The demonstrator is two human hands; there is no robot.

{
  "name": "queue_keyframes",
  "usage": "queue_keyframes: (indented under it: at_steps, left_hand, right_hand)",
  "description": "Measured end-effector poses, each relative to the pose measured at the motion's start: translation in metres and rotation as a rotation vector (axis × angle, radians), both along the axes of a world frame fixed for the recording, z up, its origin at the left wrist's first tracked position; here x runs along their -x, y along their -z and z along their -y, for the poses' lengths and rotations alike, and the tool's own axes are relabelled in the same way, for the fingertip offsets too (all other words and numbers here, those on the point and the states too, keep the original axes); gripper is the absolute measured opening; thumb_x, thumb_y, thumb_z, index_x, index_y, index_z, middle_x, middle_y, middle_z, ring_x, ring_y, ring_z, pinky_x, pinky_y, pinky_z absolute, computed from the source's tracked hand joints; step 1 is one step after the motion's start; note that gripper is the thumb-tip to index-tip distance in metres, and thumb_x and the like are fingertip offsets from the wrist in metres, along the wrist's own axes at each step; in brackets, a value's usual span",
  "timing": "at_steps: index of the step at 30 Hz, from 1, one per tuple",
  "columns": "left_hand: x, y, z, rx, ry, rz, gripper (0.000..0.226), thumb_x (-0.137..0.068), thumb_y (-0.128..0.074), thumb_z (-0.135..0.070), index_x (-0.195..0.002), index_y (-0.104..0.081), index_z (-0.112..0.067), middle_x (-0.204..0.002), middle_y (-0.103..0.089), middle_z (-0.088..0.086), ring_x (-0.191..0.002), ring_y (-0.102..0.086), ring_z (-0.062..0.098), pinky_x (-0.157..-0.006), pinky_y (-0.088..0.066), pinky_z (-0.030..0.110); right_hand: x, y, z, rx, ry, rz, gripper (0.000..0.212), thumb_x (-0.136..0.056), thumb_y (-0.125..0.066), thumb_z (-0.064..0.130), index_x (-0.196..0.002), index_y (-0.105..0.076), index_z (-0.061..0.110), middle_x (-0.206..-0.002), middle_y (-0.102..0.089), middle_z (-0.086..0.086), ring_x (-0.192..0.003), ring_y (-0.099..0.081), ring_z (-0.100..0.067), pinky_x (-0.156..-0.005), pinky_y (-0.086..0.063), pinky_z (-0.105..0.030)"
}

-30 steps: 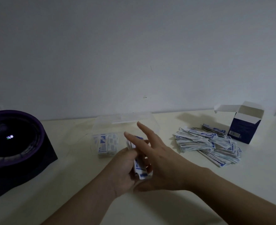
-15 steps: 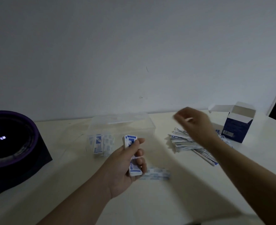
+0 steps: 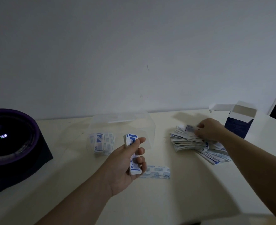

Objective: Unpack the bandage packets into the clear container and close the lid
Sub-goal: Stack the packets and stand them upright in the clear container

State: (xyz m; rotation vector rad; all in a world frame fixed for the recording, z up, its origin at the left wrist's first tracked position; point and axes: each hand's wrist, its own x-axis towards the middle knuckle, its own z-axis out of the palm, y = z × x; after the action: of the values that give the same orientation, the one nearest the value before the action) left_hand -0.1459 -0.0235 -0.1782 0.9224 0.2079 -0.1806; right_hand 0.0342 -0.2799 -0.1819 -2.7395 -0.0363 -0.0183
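My left hand [image 3: 126, 163] grips a stack of blue-and-white bandage packets [image 3: 131, 142] upright in front of the clear container [image 3: 139, 125]. Inside the container, at its left end, stand two bundles of packets [image 3: 101, 143]. One single packet [image 3: 156, 172] lies flat on the table just right of my left hand. My right hand [image 3: 210, 129] reaches over the loose pile of packets [image 3: 192, 143] at the right and pinches packets at the pile's top.
An open, dark blue cardboard box [image 3: 238, 123] stands behind the pile at the far right. A large dark purple round device [image 3: 10, 143] on a black base sits at the table's left. The white wall runs along the back of the cream table [image 3: 182, 200].
My right hand left the stack in my left hand, swung right and came down onto the loose pile. One packet came to lie on the table. My left hand stays put.
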Motion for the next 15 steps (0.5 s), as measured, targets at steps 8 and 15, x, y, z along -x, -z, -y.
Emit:
queue_keyframes:
  at_steps: [8, 15]
  left_hand:
    - [-0.003, 0.001, -0.004, 0.011, -0.026, -0.012, 0.019, -0.096, -0.048, -0.019, -0.101, -0.064, -0.010, -0.058, -0.049, -0.002, -0.040, -0.038, 0.005, -0.041, -0.041, 0.018]
    - [-0.004, 0.000, -0.003, -0.010, -0.043, 0.013, 0.024, -0.076, -0.061, -0.023, -0.097, -0.061, -0.012, -0.058, -0.046, -0.004, -0.036, -0.029, 0.004, -0.035, -0.026, 0.014]
  right_hand:
    - [0.025, -0.025, -0.019, -0.442, -0.009, 0.062, 0.037, -0.092, -0.056, 0.029, -0.065, -0.054, 0.004, -0.057, -0.046, -0.008, -0.052, -0.039, -0.017, -0.051, -0.026, -0.026]
    - [0.092, -0.019, -0.081, -1.359, -0.301, -0.585, 0.015, -0.076, -0.058, 0.020, -0.079, -0.057, 0.006, -0.059, -0.054, -0.004, -0.054, -0.048, -0.012, -0.056, -0.039, -0.022]
